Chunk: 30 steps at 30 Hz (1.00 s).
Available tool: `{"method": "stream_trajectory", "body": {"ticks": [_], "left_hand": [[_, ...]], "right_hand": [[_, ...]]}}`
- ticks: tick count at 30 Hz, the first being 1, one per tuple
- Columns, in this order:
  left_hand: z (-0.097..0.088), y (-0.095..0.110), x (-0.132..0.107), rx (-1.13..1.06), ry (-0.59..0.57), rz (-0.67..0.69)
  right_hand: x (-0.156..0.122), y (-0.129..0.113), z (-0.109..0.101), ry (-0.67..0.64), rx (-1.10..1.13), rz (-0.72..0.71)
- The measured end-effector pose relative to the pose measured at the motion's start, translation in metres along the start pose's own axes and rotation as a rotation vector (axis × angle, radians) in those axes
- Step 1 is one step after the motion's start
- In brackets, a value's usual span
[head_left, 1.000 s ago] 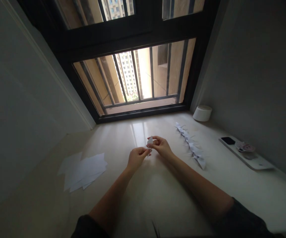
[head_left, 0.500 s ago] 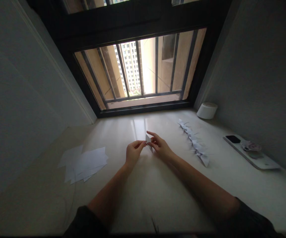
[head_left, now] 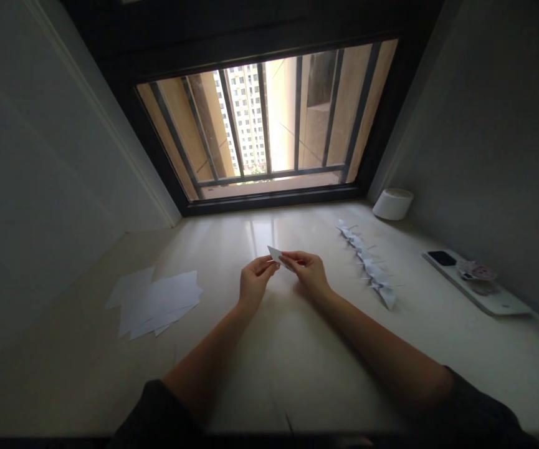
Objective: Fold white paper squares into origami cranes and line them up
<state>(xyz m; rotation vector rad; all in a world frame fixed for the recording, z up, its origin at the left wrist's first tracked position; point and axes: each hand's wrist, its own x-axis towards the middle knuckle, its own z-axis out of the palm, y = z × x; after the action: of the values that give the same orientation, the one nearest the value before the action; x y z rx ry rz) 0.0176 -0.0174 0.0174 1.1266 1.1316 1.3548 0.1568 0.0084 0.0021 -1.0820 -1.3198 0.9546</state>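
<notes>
A small folded piece of white paper [head_left: 275, 253] is held up between my hands above the pale sill, its pointed tip toward the window. My right hand [head_left: 307, 268] pinches it from the right, fingers on top and thumb below. From the left, my left hand [head_left: 254, 278] has thumb and fingertips closed at the paper's near edge. Part of the paper is hidden behind the fingers. To the right lies a row of folded paper figures [head_left: 366, 262] with thin points, resembling paper cranes. Loose white paper sheets [head_left: 159, 302] overlap on the left.
A white phone [head_left: 479, 290] with a round grip on its back lies at the right by the wall. A white rounded object [head_left: 393, 204] stands in the far right corner. The dark-framed window [head_left: 269, 201] with bars bounds the sill [head_left: 269, 374] at the back.
The folded paper has turned from nearly upright to slanting, its tip now pointing up and left. My right fingers have closed over it. The view has tilted slightly downward.
</notes>
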Motion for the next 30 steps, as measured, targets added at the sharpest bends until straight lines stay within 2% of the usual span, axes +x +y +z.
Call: {"method": "stream_trajectory", "body": {"ticks": [5, 11, 15, 22, 30], "left_hand": [[0.001, -0.001, 0.0, -0.003, 0.019, 0.04], [0.002, -0.001, -0.001, -0.001, 0.037, 0.062], [0.003, 0.0, -0.001, 0.001, 0.056, 0.069], [0.003, 0.001, -0.002, 0.005, 0.084, 0.062], [-0.001, 0.0, 0.001, 0.021, 0.154, 0.056]], "right_hand": [[-0.004, -0.004, 0.0, -0.015, -0.078, -0.149], [-0.01, -0.012, -0.003, 0.014, -0.382, -0.411], [-0.011, -0.016, -0.004, 0.011, -0.502, -0.539], [-0.01, -0.02, -0.004, -0.004, -0.493, -0.589], [-0.011, -0.016, -0.004, -0.126, -0.424, -0.636]]}}
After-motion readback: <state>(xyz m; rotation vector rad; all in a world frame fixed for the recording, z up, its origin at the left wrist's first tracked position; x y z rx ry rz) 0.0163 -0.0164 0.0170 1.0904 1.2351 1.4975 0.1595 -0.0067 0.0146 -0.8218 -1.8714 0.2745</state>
